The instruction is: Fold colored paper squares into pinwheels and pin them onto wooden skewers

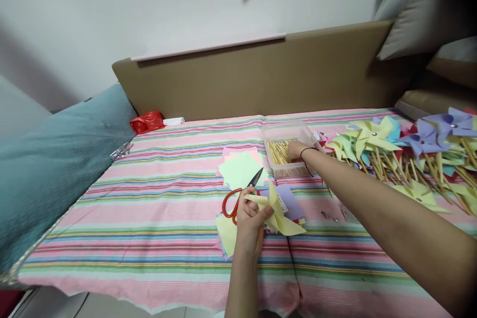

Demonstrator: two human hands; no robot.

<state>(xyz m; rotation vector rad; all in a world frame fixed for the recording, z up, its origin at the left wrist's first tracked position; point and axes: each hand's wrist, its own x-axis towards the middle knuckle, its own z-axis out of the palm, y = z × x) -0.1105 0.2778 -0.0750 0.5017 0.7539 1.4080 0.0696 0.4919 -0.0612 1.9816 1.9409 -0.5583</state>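
Observation:
A pale yellow paper pinwheel (278, 212) with folded blades is pinched in my left hand (252, 216), thumb on its front. Right behind that hand are red-handled scissors (231, 204), their dark blades pointing up and right; whether the hand touches them I cannot tell. My right hand (296, 151), a dark band at its wrist, reaches down into a clear plastic box (288, 173). Thin wooden sticks (278, 153) fill the box's left part. The fingers of the right hand are hidden among the contents, so what they hold does not show.
Stacked paper squares, green (240, 170), yellow (227, 232) and purple (290, 201), surround the scissors. Many finished pinwheels (374, 135) on sticks pile up at right. Small metal pieces (329, 216) lie below the right forearm. A red plastic packet (147, 122) is at the back left.

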